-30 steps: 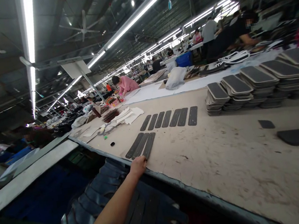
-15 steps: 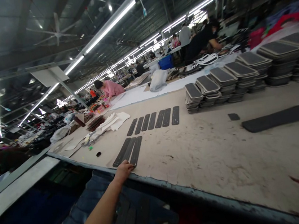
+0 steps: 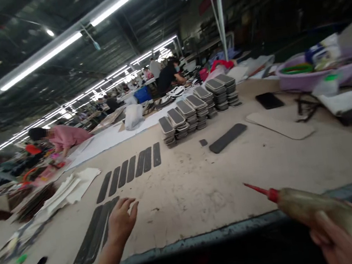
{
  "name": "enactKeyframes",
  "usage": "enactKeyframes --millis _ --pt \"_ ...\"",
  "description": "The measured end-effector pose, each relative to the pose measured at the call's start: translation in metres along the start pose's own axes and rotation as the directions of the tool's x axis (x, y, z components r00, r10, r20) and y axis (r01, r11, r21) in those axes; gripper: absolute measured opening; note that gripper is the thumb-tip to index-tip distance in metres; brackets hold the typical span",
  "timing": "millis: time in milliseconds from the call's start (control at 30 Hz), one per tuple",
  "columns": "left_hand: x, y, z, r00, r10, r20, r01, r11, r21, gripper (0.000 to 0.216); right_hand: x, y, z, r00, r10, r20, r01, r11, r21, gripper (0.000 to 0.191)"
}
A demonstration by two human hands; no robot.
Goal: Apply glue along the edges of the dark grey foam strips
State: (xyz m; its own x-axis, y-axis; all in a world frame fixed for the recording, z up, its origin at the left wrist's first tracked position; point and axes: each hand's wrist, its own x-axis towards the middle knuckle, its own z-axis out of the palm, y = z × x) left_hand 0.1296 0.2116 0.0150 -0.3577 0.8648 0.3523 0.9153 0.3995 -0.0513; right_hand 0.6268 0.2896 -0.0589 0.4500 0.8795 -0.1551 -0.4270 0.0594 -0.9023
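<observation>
Two bare hands work the near edge of a long factory table point(image 3: 202, 188): the left hand point(image 3: 121, 220), fingers spread and holding nothing, hovers over or rests on the right side of three dark strips point(image 3: 94, 238) laid side by side at about 8 o'clock, while the right hand point(image 3: 343, 238) at 4 o'clock is closed around a squeeze bottle point(image 3: 314, 211) with a red nozzle point(image 3: 260, 191) aimed toward 10 o'clock. Whether the left palm actually presses the strips cannot be told.

Judging by the pose, the step calls for steadying the strips flat with the free hand and bringing the nozzle low and slow along each one, squeezing lightly so the contents do not run past the narrow edges onto the tabletop.

The strips are flat, matte and black, long with rounded ends, and lie touching one another. A second row of six similar strips point(image 3: 129, 170) sits farther off at 11 o'clock. The bottle looks soft-walled and translucent, with a yellowish-brown fill; its nozzle is a slim red cone. The table surface is pale, worn and speckled with dark smears, edged in grey-blue.

Beyond, at 12 o'clock, stacks of grey-topped pads point(image 3: 197, 108) with lighter rims stand in stepped rows; a single dark pad point(image 3: 228, 137) and a pale board point(image 3: 279, 125) lie near them. A purple basin point(image 3: 294, 81) sits at 2 o'clock, and a person in pink point(image 3: 64, 137) bends over the table at 10 o'clock.
</observation>
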Motion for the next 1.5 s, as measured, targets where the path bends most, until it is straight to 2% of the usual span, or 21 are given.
enactKeyframes --millis 67,133,233,333,433,533,667,1167,1367,1500 --pt "0.035 0.068 0.016 0.983 0.179 0.029 -0.172 0.969 -0.178 0.021 0.001 -0.001 -0.001 1.000 -0.004 -0.014 0.004 0.999 0.034 0.054" --pt "0.066 0.139 0.033 0.937 0.339 0.085 -0.305 0.911 -0.278 0.023 -0.001 -0.002 0.001 1.000 0.006 -0.003 -0.006 0.999 0.047 0.055" --pt "0.108 0.230 0.060 0.879 0.463 0.114 -0.408 0.854 -0.324 0.024 -0.002 -0.004 0.002 1.000 0.012 0.012 -0.013 0.999 0.050 0.057" --pt "0.141 0.294 0.080 0.834 0.536 0.133 -0.473 0.817 -0.330 0.028 -0.001 -0.003 -0.001 1.000 0.021 0.020 -0.021 0.999 0.046 0.059" --pt "0.162 0.332 0.092 0.801 0.571 0.183 -0.505 0.807 -0.307 0.030 0.001 -0.002 -0.004 0.999 0.025 0.024 -0.026 0.999 0.038 0.059" --pt "0.171 0.350 0.100 0.779 0.573 0.253 -0.515 0.816 -0.263 0.029 0.002 -0.003 -0.006 0.999 0.026 0.023 -0.027 0.999 0.034 0.058" --pt "0.176 0.356 0.106 0.757 0.574 0.312 -0.534 0.819 -0.212 0.025 0.004 -0.005 -0.006 0.999 0.043 0.005 -0.043 0.999 0.033 0.059" --pt "0.178 0.360 0.102 0.746 0.571 0.342 -0.562 0.816 -0.137 0.026 0.001 0.000 -0.009 0.999 0.039 0.028 -0.040 0.999 0.008 0.060" --pt "0.177 0.364 0.107 0.807 0.506 0.306 -0.483 0.862 -0.153 0.025 0.002 0.000 -0.008 0.999 0.033 0.026 -0.034 0.999 0.003 0.059" --pt "0.173 0.358 0.094 0.855 0.476 0.204 -0.443 0.877 -0.188 0.027 0.001 -0.004 -0.006 0.999 0.039 0.022 -0.040 0.998 0.045 0.056"
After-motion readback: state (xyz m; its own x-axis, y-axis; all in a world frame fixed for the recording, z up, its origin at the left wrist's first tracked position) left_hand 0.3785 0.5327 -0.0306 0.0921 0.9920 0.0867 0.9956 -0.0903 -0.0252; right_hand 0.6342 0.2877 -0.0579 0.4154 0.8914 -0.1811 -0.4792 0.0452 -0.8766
